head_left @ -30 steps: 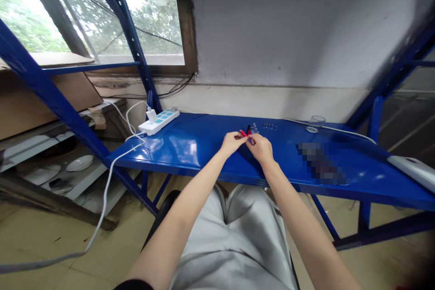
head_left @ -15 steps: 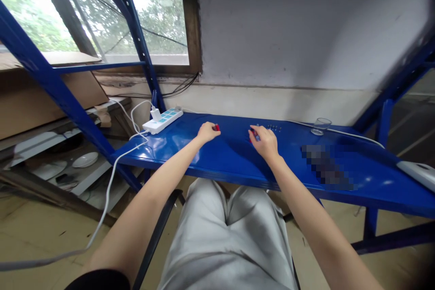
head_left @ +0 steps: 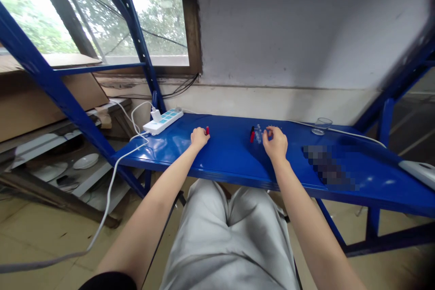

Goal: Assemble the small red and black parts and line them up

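And there it was: the glossy blue painted-metal shelf top [head_left: 231, 156], a shiny red plastic piece [head_left: 207, 130], the smooth white plastic power strip [head_left: 163, 122], matt brown cardboard [head_left: 37, 104], and sheeny grey cloth trousers [head_left: 231, 235]!

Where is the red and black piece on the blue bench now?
In the head view, the red and black piece lies on the blue bench, just left of the clear parts, near the right hand.

Hands drawn further apart than in the preceding frames. Left hand [head_left: 199, 138] shifted leftward along the blue steel shelf [head_left: 231, 154], a small red piece [head_left: 207, 130] at its fingertips. Right hand [head_left: 276, 142] moved rightward; a red-and-black piece [head_left: 252, 134] and clear small parts [head_left: 258, 133] left uncovered beside it.
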`<action>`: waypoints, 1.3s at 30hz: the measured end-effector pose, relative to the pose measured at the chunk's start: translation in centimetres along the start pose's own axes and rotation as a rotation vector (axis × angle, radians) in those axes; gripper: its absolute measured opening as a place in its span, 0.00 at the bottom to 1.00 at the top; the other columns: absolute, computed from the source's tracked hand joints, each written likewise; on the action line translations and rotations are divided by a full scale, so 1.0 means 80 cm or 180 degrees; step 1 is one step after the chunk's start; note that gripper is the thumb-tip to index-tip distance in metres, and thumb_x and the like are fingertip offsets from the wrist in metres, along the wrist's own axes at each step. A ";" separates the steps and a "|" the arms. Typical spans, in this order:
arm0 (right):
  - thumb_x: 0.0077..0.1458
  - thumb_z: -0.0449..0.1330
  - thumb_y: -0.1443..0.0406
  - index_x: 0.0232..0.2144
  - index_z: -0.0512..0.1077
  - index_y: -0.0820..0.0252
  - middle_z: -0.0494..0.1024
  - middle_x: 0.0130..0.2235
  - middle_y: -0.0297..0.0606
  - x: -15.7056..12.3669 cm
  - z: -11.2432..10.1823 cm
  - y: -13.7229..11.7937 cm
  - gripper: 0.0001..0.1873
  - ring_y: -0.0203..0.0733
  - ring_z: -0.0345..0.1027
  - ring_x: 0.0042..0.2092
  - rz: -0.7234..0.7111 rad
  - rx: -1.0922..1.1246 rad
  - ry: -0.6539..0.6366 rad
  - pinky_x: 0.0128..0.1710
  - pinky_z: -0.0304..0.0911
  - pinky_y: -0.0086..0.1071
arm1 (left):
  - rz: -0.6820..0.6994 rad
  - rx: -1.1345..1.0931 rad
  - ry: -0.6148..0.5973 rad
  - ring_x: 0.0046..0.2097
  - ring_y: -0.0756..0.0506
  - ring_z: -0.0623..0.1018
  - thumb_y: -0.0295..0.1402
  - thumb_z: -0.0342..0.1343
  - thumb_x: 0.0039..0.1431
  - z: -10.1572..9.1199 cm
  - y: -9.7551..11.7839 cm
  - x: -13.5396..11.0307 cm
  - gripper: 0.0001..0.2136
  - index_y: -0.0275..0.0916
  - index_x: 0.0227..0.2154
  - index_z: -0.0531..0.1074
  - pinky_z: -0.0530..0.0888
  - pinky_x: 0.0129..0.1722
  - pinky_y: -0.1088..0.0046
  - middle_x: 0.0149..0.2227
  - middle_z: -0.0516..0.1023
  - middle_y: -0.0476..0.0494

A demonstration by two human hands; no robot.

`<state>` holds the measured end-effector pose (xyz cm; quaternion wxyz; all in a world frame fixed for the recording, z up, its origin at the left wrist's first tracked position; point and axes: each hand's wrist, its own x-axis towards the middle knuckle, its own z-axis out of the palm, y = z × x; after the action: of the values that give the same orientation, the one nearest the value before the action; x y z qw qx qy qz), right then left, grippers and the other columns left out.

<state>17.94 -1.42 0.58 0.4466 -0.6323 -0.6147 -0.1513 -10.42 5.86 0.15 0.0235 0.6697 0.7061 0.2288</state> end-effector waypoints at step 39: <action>0.52 0.52 0.58 0.34 0.71 0.60 0.70 0.42 0.47 -0.010 0.019 0.012 0.13 0.51 0.59 0.47 0.0525 -0.0769 -0.1506 0.42 0.54 0.46 | 0.2163 -0.0503 0.0284 0.46 0.43 0.67 0.29 0.50 0.57 0.041 0.154 -0.074 0.05 0.39 0.35 0.69 0.62 0.45 0.63 0.41 0.72 0.42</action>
<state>18.10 -0.67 -1.20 0.2229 -0.7466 -0.6259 -0.0347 2.85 1.16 -0.01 -0.0332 0.8519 0.4233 0.3066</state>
